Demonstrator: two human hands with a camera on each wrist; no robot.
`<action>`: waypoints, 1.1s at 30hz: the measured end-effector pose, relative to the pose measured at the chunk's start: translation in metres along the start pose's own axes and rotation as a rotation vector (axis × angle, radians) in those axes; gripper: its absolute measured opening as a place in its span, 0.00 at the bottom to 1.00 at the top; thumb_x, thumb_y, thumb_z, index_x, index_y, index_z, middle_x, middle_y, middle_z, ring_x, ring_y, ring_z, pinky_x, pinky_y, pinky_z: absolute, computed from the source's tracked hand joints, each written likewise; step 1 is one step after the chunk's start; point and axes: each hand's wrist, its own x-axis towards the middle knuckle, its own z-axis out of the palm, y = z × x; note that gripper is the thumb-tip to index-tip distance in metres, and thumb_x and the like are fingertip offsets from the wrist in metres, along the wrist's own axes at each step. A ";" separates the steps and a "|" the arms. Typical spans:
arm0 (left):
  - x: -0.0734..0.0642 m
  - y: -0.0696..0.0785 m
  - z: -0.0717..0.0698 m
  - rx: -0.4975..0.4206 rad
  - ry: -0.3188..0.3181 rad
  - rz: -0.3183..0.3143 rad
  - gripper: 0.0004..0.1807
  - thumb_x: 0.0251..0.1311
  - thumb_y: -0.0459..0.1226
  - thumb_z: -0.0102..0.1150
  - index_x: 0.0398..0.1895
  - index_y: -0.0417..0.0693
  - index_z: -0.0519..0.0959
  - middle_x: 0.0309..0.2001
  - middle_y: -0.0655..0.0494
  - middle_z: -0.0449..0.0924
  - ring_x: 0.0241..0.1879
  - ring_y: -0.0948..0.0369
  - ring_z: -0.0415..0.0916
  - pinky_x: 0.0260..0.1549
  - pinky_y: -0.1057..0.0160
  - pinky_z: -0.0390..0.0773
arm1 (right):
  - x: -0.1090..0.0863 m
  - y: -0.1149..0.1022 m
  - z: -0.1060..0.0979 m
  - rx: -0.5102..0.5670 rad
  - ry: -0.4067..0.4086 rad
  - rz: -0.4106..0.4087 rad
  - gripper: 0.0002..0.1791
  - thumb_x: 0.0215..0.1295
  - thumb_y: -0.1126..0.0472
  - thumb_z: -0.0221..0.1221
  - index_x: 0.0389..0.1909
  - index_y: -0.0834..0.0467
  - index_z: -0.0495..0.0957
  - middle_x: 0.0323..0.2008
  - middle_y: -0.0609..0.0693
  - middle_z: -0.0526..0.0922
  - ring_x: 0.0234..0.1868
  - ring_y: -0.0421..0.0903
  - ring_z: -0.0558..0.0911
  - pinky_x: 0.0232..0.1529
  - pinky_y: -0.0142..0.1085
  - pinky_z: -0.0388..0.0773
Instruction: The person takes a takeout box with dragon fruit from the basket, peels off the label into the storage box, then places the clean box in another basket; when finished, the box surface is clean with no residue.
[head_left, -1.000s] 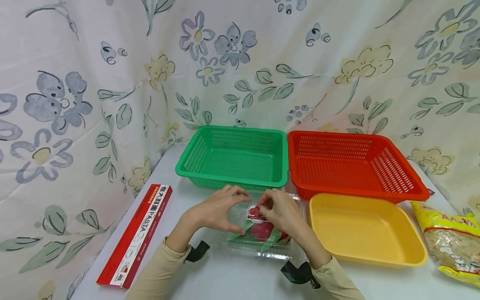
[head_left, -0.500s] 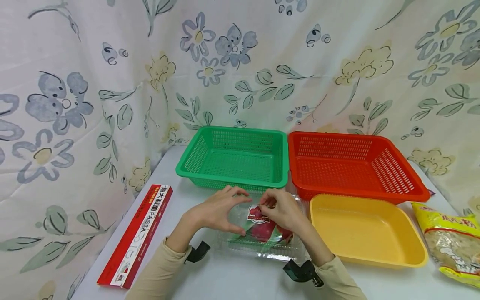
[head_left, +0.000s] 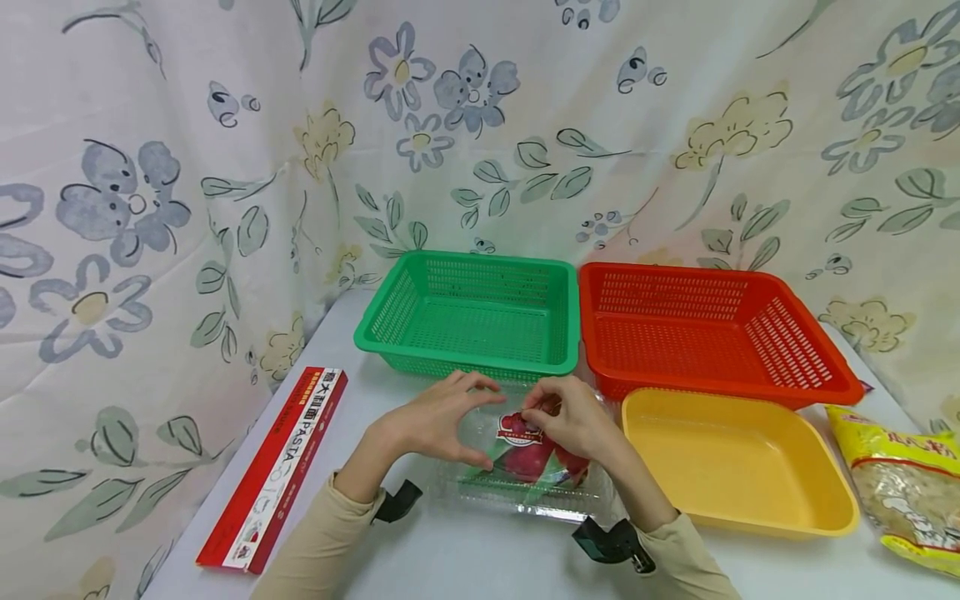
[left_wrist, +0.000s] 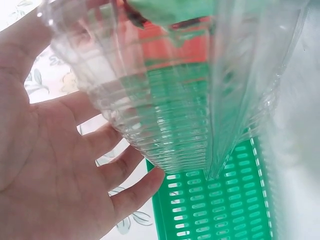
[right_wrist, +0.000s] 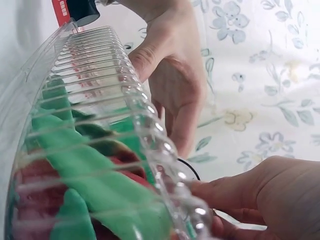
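Note:
A clear plastic clamshell box [head_left: 480, 492] lies on the table in front of me. Inside is red fruit with long green scales [right_wrist: 87, 165], which looks like dragon fruit. A round red and white sticker [head_left: 519, 429] is on the lid. With thumb and fingers spread, my left hand [head_left: 435, 421] rests against the lid's left part; in the left wrist view its fingers [left_wrist: 120, 167] lie fairly straight along the box. My right hand [head_left: 573, 421] pinches the sticker's upper right edge between thumb and fingers. The sticker's dark rim shows beside that thumb in the right wrist view.
Behind the box stands a green basket [head_left: 468, 362], with a red basket [head_left: 750, 392] to its right. A yellow tray [head_left: 720, 467] is right of my right hand. A red pasta box [head_left: 273, 467] lies at left, a yellow food bag [head_left: 900, 487] at far right.
My right hand has shifted slightly to the right with its fingertips at the sticker, and a little more of the sticker shows. My left hand has hardly moved.

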 end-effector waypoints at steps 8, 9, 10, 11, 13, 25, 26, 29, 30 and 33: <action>0.001 0.001 -0.001 -0.002 0.001 0.009 0.44 0.47 0.54 0.75 0.67 0.48 0.72 0.66 0.52 0.66 0.61 0.55 0.63 0.58 0.52 0.70 | -0.002 -0.003 -0.004 -0.015 -0.001 0.008 0.05 0.60 0.69 0.67 0.28 0.58 0.82 0.24 0.44 0.80 0.24 0.40 0.75 0.28 0.31 0.77; 0.001 0.001 -0.001 -0.003 0.001 0.009 0.43 0.47 0.54 0.75 0.67 0.48 0.72 0.66 0.52 0.66 0.61 0.55 0.63 0.58 0.51 0.70 | -0.002 -0.003 -0.004 -0.017 -0.003 0.007 0.04 0.60 0.69 0.66 0.28 0.58 0.82 0.24 0.44 0.79 0.24 0.40 0.75 0.28 0.31 0.76; 0.001 0.001 -0.001 -0.004 0.002 0.010 0.43 0.47 0.53 0.75 0.67 0.47 0.72 0.66 0.52 0.66 0.61 0.55 0.63 0.58 0.51 0.70 | -0.002 -0.003 -0.005 -0.020 -0.007 0.004 0.04 0.60 0.69 0.66 0.28 0.58 0.81 0.24 0.44 0.79 0.24 0.40 0.75 0.28 0.31 0.77; 0.001 0.002 -0.001 -0.004 0.002 0.010 0.43 0.47 0.53 0.75 0.67 0.47 0.72 0.66 0.52 0.66 0.61 0.54 0.63 0.58 0.51 0.70 | -0.002 -0.002 -0.005 -0.024 -0.010 -0.001 0.04 0.60 0.69 0.66 0.29 0.58 0.81 0.24 0.44 0.79 0.24 0.40 0.75 0.28 0.31 0.77; 0.001 0.002 -0.001 0.002 0.001 0.013 0.43 0.48 0.54 0.75 0.67 0.47 0.72 0.66 0.52 0.66 0.61 0.55 0.63 0.58 0.52 0.70 | -0.002 -0.002 -0.005 -0.037 -0.020 -0.006 0.04 0.60 0.69 0.66 0.30 0.59 0.81 0.24 0.44 0.79 0.25 0.40 0.75 0.28 0.31 0.77; 0.000 0.000 -0.001 0.003 -0.009 0.004 0.43 0.48 0.54 0.75 0.67 0.47 0.72 0.66 0.50 0.65 0.62 0.54 0.62 0.59 0.51 0.69 | -0.003 -0.002 -0.005 -0.111 -0.040 -0.053 0.02 0.62 0.66 0.66 0.31 0.59 0.86 0.32 0.47 0.81 0.32 0.42 0.79 0.36 0.35 0.80; 0.000 0.001 -0.001 -0.001 -0.010 0.002 0.43 0.48 0.54 0.75 0.67 0.47 0.72 0.66 0.50 0.65 0.62 0.54 0.62 0.59 0.50 0.69 | -0.003 -0.001 -0.005 -0.096 -0.041 -0.063 0.02 0.61 0.67 0.66 0.31 0.59 0.86 0.32 0.47 0.83 0.32 0.42 0.80 0.37 0.35 0.80; 0.000 0.001 0.000 -0.002 -0.008 0.002 0.43 0.48 0.54 0.75 0.67 0.47 0.72 0.66 0.50 0.65 0.61 0.54 0.62 0.58 0.51 0.70 | -0.003 0.000 -0.006 -0.061 -0.044 -0.086 0.02 0.60 0.69 0.66 0.31 0.60 0.86 0.30 0.47 0.85 0.31 0.42 0.81 0.37 0.34 0.81; 0.000 0.001 0.000 -0.002 -0.007 0.003 0.43 0.48 0.55 0.74 0.67 0.47 0.72 0.66 0.50 0.65 0.61 0.54 0.62 0.58 0.51 0.70 | -0.003 0.001 -0.007 -0.058 -0.045 -0.091 0.02 0.60 0.69 0.66 0.31 0.60 0.87 0.30 0.47 0.86 0.31 0.41 0.81 0.36 0.34 0.80; 0.000 0.001 0.000 -0.002 -0.007 0.004 0.43 0.48 0.55 0.74 0.67 0.47 0.72 0.66 0.50 0.65 0.61 0.54 0.62 0.57 0.51 0.70 | -0.003 0.001 -0.008 -0.048 -0.046 -0.102 0.02 0.60 0.69 0.66 0.32 0.60 0.87 0.30 0.47 0.86 0.31 0.41 0.81 0.37 0.33 0.80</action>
